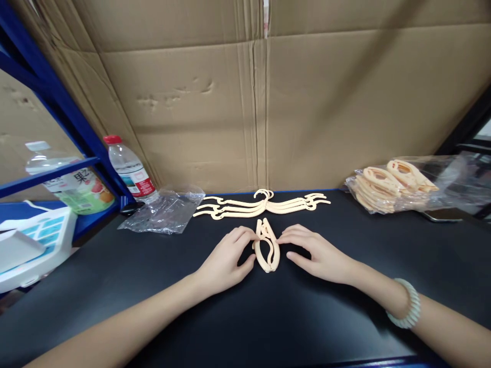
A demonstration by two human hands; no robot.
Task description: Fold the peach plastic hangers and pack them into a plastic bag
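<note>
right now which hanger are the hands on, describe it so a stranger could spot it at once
Start at the black table in front of the cardboard wall. Near its middle, the left hand and right hand touch a cream folded hanger from either side. Unlike the spread-open hangers stacked just behind it and the bagged hangers far right, it lies alone, folded into a narrow loop.

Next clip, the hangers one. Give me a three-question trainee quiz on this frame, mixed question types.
1. True or false: the folded hanger lies on the black table between the left hand and the right hand.
2. Where do the unfolded hangers lie? A) in the right-side bag B) just beyond the hands C) on the blue shelf
3. Fill in: the water bottle has a ___ cap.

Key: 1 true; 2 B; 3 red.
</note>
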